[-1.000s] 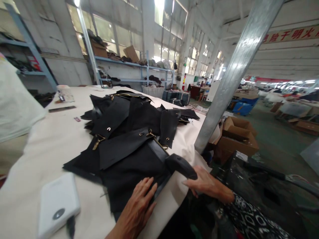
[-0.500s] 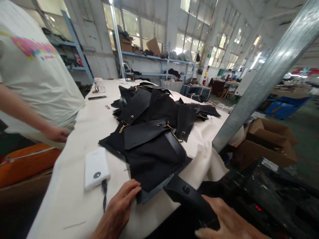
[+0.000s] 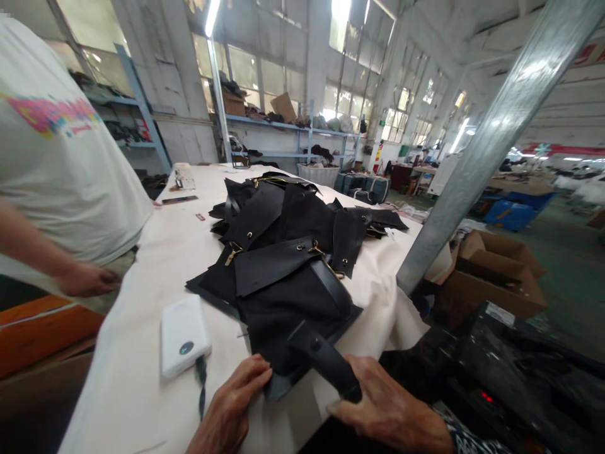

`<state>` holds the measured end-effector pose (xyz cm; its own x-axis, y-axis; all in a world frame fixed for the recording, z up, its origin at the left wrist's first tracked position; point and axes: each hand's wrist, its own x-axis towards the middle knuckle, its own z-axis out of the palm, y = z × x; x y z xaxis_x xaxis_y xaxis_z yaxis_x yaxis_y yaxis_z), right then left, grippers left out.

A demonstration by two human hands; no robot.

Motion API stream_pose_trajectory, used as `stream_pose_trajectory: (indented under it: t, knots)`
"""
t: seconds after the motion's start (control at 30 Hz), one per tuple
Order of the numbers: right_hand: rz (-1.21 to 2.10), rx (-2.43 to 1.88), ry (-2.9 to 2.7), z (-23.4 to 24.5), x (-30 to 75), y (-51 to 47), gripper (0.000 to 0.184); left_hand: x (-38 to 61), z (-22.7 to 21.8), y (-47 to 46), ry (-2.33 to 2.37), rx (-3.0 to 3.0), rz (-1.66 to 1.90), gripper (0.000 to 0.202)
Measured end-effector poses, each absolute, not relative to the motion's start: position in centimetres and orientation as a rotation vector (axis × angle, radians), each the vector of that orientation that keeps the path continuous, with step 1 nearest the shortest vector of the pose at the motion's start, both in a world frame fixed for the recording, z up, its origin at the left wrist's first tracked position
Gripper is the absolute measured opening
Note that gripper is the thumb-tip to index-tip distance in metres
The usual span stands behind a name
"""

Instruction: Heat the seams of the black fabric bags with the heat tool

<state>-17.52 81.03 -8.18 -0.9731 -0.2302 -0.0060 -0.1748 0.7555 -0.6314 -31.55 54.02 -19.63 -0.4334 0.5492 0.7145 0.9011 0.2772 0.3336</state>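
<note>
A pile of black leather bag pieces point(image 3: 288, 252) with brass rings and clasps lies on a table covered in cream cloth point(image 3: 155, 252). My left hand point(image 3: 234, 403) rests flat, fingers spread, on the near edge of the front black panel point(image 3: 283, 315). My right hand point(image 3: 382, 410) is closed round the end of a black strap point(image 3: 321, 356) with a snap stud, which rises from that panel at the table's near edge.
A white power bank point(image 3: 183, 334) with a dark cable lies left of my left hand. A person in a white T-shirt point(image 3: 61, 170) stands at the table's left side, one hand point(image 3: 87, 279) low. A slanted metal post point(image 3: 477, 151), cardboard boxes point(image 3: 496, 271) and a dark machine point(image 3: 520, 372) stand to the right.
My right hand has come up onto the table edge with the black strap, bringing it back over the front panel. My left hand stays on the panel's near edge. The view shifted slightly.
</note>
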Motion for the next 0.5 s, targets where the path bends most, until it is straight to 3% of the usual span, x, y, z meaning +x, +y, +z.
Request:
stream_pose_trajectory:
  t: [0.23,0.5]
  knots:
    - [-1.247,0.129,2.705,-2.8,-16.0,82.9,0.022,-32.0,-13.9,56.3,-2.335,-1.172,-0.853,0.033]
    - [-1.317,0.142,2.673,-2.7,-14.9,83.6,0.020,-40.8,-6.1,59.9,-2.659,-0.911,-0.282,0.031]
